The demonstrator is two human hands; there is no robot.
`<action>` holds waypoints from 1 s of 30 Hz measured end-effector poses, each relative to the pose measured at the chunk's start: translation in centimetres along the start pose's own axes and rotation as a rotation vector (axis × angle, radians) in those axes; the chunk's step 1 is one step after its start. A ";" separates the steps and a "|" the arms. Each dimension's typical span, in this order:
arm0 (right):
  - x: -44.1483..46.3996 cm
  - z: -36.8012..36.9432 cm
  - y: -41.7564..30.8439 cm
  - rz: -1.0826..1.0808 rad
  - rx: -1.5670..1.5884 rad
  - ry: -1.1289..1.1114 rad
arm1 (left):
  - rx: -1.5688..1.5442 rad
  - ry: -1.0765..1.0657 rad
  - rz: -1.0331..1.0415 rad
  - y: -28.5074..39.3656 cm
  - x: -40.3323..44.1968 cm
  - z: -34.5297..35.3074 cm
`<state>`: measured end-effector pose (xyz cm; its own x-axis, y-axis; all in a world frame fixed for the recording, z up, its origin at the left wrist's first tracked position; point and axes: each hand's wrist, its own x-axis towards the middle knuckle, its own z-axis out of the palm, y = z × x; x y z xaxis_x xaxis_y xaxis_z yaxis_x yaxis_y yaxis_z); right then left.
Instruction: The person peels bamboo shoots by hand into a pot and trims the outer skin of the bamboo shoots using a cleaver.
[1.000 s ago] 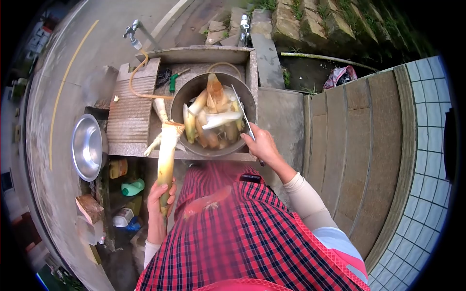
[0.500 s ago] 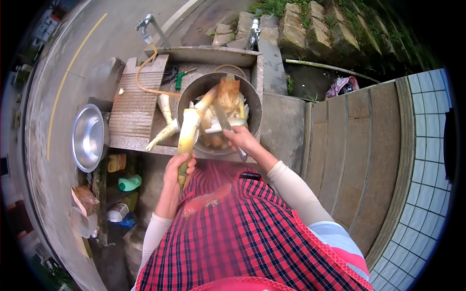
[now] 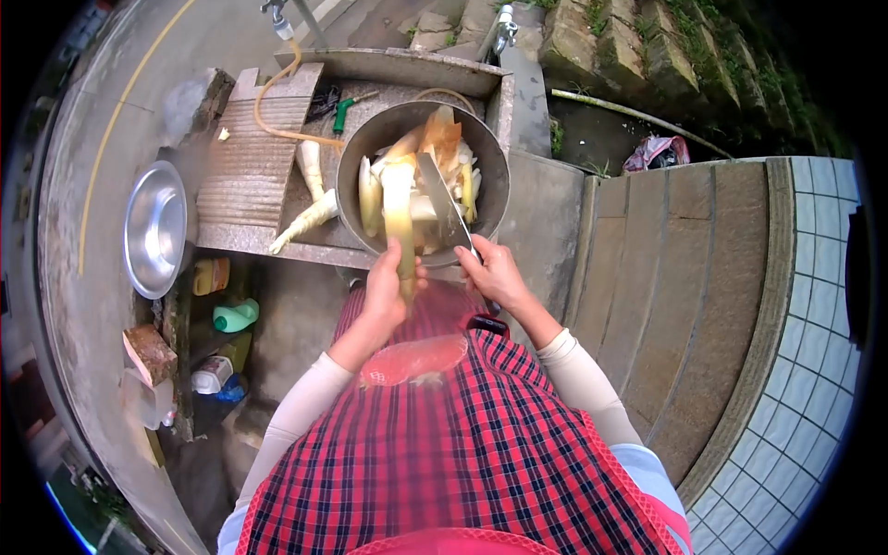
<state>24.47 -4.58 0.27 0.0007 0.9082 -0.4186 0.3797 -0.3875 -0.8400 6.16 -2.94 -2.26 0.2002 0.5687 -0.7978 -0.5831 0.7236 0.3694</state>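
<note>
My left hand (image 3: 388, 285) is wrapped round the lower end of a pale bamboo shoot (image 3: 399, 190), whose top points away from me over the pot. In my right hand (image 3: 497, 277) is a knife (image 3: 438, 192) by its handle, its broad blade slanting up and left just beside the shoot. Below both, a large round metal pot (image 3: 348, 185) holds pieces of shoot and brown husk (image 3: 441, 134). Two peeled bamboo shoots, one upright (image 3: 311, 168) and one slanted (image 3: 307, 222), lie left of the pot.
Left of the pot is a ridged stone washboard (image 3: 250, 166), with a green spray nozzle (image 3: 341, 115) and an orange hose (image 3: 264, 97) near it. A metal basin (image 3: 155, 229) stands further left. Containers such as a green bottle (image 3: 236, 316) sit below. Stone slabs (image 3: 680, 250) lie to the right.
My left hand has moved up and right with the shoot, closer to the knife. The knife now slants alongside the shoot. The whole view has shifted slightly.
</note>
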 end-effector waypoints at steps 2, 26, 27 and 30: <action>0.2 0.5 0.4 -0.052 0.021 0.028 | -0.029 -0.022 -0.093 -0.8 -0.9 0.3; 2.6 2.3 -3.0 0.156 0.019 -0.062 | 0.021 -0.316 -0.092 -3.2 -1.3 -1.8; 2.7 2.3 -3.0 0.151 0.007 -0.074 | -0.069 -0.309 -0.118 -2.7 -1.7 -1.6; 2.3 2.2 -3.6 0.175 0.022 -0.084 | -0.197 -0.336 -0.180 -2.5 -1.8 -2.6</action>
<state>21.10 -1.41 1.57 -0.0129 0.8103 -0.5859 0.3599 -0.5429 -0.7588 5.18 -6.76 -3.00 0.5387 0.5599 -0.6295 -0.6482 0.7528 0.1149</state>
